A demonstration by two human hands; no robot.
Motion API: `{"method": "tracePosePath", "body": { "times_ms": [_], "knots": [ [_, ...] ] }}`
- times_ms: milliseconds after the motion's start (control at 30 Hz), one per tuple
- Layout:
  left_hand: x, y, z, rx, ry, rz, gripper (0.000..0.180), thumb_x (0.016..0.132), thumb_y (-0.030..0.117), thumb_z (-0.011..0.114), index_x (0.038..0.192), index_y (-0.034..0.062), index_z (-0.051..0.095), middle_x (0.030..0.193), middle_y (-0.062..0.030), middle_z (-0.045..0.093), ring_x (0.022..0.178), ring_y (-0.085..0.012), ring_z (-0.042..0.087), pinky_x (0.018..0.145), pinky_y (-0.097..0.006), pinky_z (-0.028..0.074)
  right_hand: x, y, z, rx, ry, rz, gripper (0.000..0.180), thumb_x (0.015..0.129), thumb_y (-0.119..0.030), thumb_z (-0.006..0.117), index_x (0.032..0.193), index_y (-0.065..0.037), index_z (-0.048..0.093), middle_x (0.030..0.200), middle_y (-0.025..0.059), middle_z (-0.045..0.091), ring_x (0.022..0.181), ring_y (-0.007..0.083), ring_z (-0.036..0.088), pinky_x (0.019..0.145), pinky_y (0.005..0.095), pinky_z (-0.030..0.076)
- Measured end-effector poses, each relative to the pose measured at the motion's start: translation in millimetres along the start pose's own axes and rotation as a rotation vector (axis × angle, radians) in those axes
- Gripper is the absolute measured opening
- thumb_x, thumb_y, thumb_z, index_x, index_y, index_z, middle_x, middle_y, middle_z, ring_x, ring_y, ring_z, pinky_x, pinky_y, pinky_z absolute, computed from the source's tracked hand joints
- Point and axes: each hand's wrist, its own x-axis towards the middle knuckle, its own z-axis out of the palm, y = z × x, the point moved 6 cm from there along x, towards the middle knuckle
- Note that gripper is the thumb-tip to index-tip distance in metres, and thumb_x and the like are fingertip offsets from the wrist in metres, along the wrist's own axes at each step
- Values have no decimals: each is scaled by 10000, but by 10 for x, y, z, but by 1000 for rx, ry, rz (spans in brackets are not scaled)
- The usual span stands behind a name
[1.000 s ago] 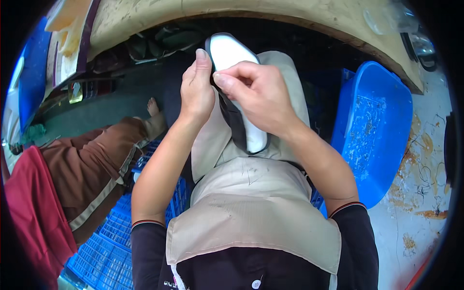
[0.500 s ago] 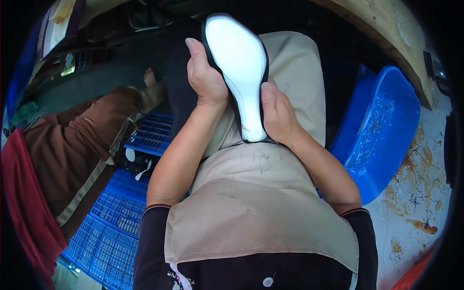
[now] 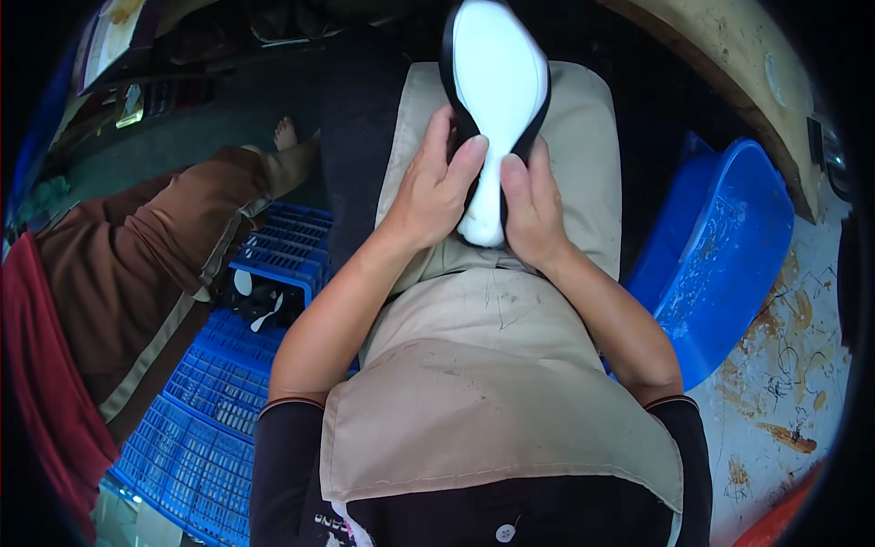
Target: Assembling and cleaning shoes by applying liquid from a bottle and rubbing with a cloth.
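A black shoe (image 3: pixel 501 73) is held over my lap, its white sole facing up and its toe pointing away from me. My left hand (image 3: pixel 437 187) grips it on the left side at the narrow middle, thumb at the sole's edge. On the opposite side my right hand (image 3: pixel 533 201) grips it nearer the heel, thumb along the edge. The shoe's upper is mostly hidden under the sole and behind my fingers. Beneath it lies the beige apron (image 3: pixel 583 155) that covers my legs.
At the right stands a blue plastic tub (image 3: pixel 729 246), beside a pale stained surface (image 3: pixel 775 392). Blue slatted crates (image 3: pixel 205 392) are at the left, with black shoes (image 3: pixel 264 301) in one. Another person's brown-trousered leg (image 3: pixel 146 237) extends close by. A tabletop edge (image 3: pixel 738 73) curves along the upper right.
The shoe has moved away from me and slightly right, standing more upright. My left hand has slid from its forward part down to the middle, its thumb now at the sole's edge.
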Motion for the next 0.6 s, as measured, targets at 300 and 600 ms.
{"method": "tracePosePath", "body": {
  "times_ms": [300, 600],
  "knots": [
    [110, 437, -269, 34, 156, -2, 530, 1080, 323, 473, 1457, -48, 428, 1372, -228, 568, 1225, -300, 574, 1050, -373, 447, -136, -143, 82, -134, -48, -143, 607, 1048, -281, 493, 1545, 7, 297, 1334, 282, 585, 1114, 396, 627, 984, 432, 492],
    [-11, 534, -719, -314, 229, -67, 742, 1062, 465, 519, 1555, -43, 295, 1531, -195, 445, 1375, -315, 484, 1197, -344, 339, -86, -475, 53, -272, -356, -119, 939, 974, -585, 600, 1597, -1, 210, 1484, 239, 475, 1241, 402, 570, 1095, 437, 435]
  ]
}}
